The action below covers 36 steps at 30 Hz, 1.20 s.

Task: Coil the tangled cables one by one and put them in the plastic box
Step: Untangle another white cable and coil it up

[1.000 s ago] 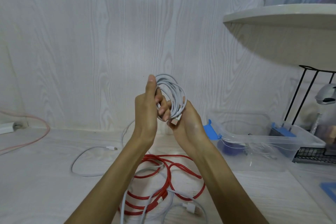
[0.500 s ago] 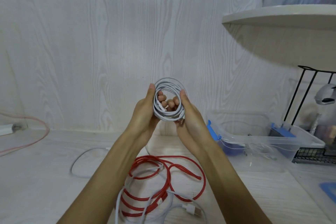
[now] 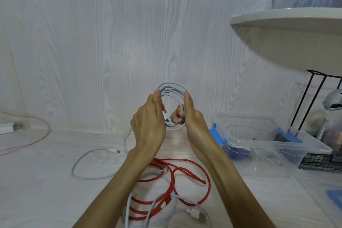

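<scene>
the coiled cable (image 3: 173, 106) is hanging between the left hand (image 3: 149, 124) and the right hand (image 3: 192, 118), above the tangled cables (image 3: 172, 190) lying on the worktop (image 3: 37, 190); the plastic box (image 3: 273, 146) is standing to their right.

A white coiled cable (image 3: 173, 90), smooth and matt in its rubbery sheath, is held above the table (image 3: 46, 181), whose surface is finished in pale, whitewashed wood grain with a dull sheen. The same grained finish is seen on the wall (image 3: 92, 42) behind the table. On the table, a red cable (image 3: 187, 172) with a smooth, slightly glossy jacket is tangled with white cables (image 3: 177, 214) of matt plastic. At the table's right, a plastic box (image 3: 273, 146) of clear, glossy plastic is fitted with blue plastic clips (image 3: 216, 135). Beside it, a rack (image 3: 314, 98) of thin black-coated metal wire is seen.
</scene>
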Tool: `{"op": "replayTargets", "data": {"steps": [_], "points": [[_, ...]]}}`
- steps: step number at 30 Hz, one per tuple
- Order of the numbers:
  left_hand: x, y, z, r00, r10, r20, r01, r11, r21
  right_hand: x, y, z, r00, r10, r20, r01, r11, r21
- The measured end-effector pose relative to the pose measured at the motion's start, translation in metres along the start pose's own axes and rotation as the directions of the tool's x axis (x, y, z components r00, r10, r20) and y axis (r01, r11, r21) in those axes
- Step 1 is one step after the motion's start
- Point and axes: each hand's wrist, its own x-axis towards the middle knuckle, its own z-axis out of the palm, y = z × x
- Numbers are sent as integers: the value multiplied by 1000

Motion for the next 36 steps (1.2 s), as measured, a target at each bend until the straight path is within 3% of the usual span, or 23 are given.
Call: {"op": "replayTargets", "data": {"steps": [3,6,8,10,12,14,17,20,22,24,26,30,32,34,35,36], "points": [[3,-2,3,991,-69,115,79,993,-89,-1,0,1,996,-87,27,88,995,-44],[3,-7,-4,988,-84,126,102,985,-140,-3,2,-4,989,-129,-74,120,986,-114],[3,-5,-12,994,-54,93,68,987,-145,-4,2,-7,974,-169,-151,132,965,-226],[3,6,-22,970,-82,230,129,972,-198,-7,-1,-9,956,-217,-199,122,908,-402],[1,27,-32,889,-156,431,283,927,-247,-15,-4,-9,950,-265,-166,119,799,-589],[-1,48,-41,788,-255,560,473,834,-285,-30,-7,-5,948,-311,-64,150,618,-772],[-7,66,-50,624,-359,694,735,572,-364,-61,-18,6,921,-389,2,181,426,-886],[-23,70,-61,551,-380,744,828,365,-426,-84,-33,11,872,-481,92,180,140,-974],[-36,69,-65,534,-372,760,845,276,-458,-95,-35,15,917,-329,225,249,35,-968],[-44,69,-69,515,-377,770,857,207,-472,-103,-29,14,929,-236,286,302,33,-953],[-48,67,-74,541,-384,748,841,221,-495,-115,-32,11,927,-195,320,338,63,-939],[-48,65,-87,667,-303,681,744,324,-585,-144,-55,-9,910,-183,373,415,436,-798],[-45,63,-97,708,-253,660,688,461,-561,-156,-69,-21,891,-361,276,442,547,-711],[-41,63,-110,695,-161,701,660,530,-533,-159,-81,-32,848,-529,41,442,661,-607],[-39,64,-116,655,-95,750,675,520,-524,-155,-86,-38,853,-519,-48,410,726,-552],[-40,66,-122,599,-26,800,698,506,-507,-149,-92,-43,907,-413,-81,326,812,-483]]}}
